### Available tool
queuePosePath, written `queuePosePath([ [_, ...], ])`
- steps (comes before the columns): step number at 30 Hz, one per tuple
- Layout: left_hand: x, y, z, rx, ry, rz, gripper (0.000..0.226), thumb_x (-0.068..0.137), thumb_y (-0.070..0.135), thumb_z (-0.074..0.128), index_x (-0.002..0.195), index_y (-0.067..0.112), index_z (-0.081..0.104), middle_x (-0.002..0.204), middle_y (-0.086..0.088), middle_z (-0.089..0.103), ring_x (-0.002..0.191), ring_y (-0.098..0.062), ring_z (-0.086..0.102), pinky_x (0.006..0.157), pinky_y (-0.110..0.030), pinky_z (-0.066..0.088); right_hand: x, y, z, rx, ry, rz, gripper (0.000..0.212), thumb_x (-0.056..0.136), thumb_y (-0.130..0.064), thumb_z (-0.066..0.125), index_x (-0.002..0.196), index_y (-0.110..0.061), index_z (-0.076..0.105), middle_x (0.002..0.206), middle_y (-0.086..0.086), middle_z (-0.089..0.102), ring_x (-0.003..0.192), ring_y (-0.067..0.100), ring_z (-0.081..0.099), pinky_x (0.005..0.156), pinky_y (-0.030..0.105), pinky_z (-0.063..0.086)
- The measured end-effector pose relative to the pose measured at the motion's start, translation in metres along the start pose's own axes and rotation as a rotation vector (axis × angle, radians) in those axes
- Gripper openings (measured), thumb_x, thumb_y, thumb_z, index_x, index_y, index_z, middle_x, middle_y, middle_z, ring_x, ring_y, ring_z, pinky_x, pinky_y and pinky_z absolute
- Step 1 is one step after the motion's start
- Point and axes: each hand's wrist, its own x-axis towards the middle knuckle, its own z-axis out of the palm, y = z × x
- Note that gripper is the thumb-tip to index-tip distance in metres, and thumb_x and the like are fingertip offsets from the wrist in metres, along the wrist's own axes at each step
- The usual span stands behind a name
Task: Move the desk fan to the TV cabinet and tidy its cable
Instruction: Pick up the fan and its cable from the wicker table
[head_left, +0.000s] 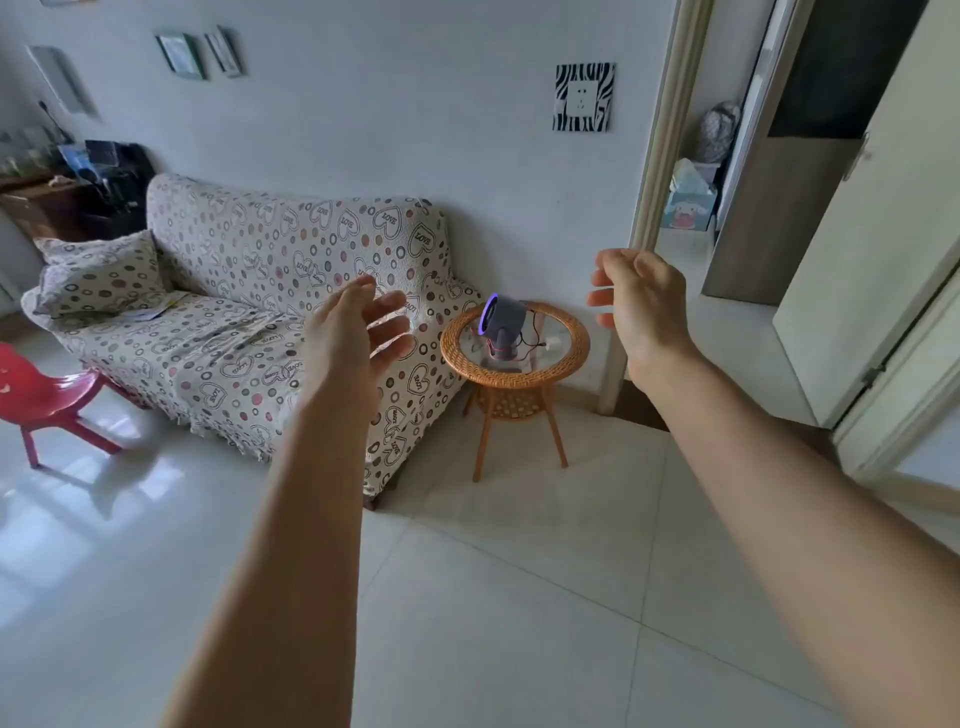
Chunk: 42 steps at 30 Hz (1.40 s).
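"LOVE" (inside hearts) on sofa cover

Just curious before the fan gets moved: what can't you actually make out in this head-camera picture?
- Desk fan cable: too thin and distant to trace its far end or plug.
- TV cabinet: nowhere in frame.
- Wicker table glass top: glare hides small items.
- Dark shelf far left: contents blurred, cut by the edge.
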Motion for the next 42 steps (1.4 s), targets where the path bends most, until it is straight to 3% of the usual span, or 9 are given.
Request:
queuePosePath([
  [13,0.072,-0.056,0.067,-0.064,0.016,-0.113,0.015,0.097,0.017,0.054,0.108,0.016,0.064,0.076,0.000,0.073,0.063,-0.013,0.064,0.058,-0.027,0.057,0.098,0.048,-0.006,-0.023,-0.022,0.044,0.019,0.099,-0.024,0.052,0.108,-0.011,0.064,0.083,-0.004,0.060,0.072,0.008,0.058,0.061,0.017,0.048],
  [20,0.141,-0.070,0.080,-0.061,0.003,-0.142,0.013,0.097,0.019,0.055,0.105,0.016,0.064,0.079,-0.001,0.072,0.064,-0.013,0.064,0.059,-0.027,0.057,0.152,0.079,0.034,-0.053,-0.032,0.061,0.018,0.099,-0.025,0.053,0.106,-0.012,0.063,0.080,-0.007,0.060,0.071,0.007,0.059,0.075,0.029,0.052],
  [27,0.246,-0.075,0.084,-0.054,-0.010,-0.219,0.018,0.097,0.019,0.054,0.111,0.015,0.064,0.079,-0.001,0.073,0.070,-0.016,0.064,0.064,-0.029,0.058,0.220,0.108,0.098,-0.064,0.004,0.123,0.023,0.099,-0.024,0.053,0.115,-0.011,0.063,0.085,-0.008,0.060,0.074,0.007,0.060,0.060,0.019,0.051],
  [31,0.309,-0.082,0.082,-0.027,-0.053,-0.259,0.018,0.097,0.022,0.055,0.112,0.016,0.064,0.073,0.002,0.074,0.066,-0.014,0.064,0.057,-0.026,0.057,0.252,0.125,0.132,-0.072,0.039,0.164,0.022,0.099,-0.022,0.053,0.115,-0.010,0.063,0.086,-0.006,0.060,0.076,0.009,0.060,0.059,0.020,0.052],
  [38,0.387,-0.105,0.084,0.015,-0.091,-0.336,0.015,0.097,0.019,0.053,0.107,0.016,0.064,0.072,0.001,0.073,0.059,-0.012,0.063,0.055,-0.026,0.057,0.294,0.167,0.174,-0.130,0.068,0.238,0.014,0.097,-0.017,0.055,0.105,-0.011,0.065,0.082,-0.002,0.064,0.070,0.012,0.060,0.057,0.025,0.051],
  [42,0.424,-0.124,0.085,0.027,-0.100,-0.378,0.015,0.097,0.016,0.053,0.108,0.015,0.064,0.076,-0.002,0.072,0.059,-0.012,0.062,0.056,-0.027,0.056,0.319,0.195,0.193,-0.154,0.069,0.267,0.015,0.097,-0.016,0.056,0.107,-0.010,0.066,0.084,0.000,0.064,0.070,0.010,0.060,0.054,0.021,0.050],
])
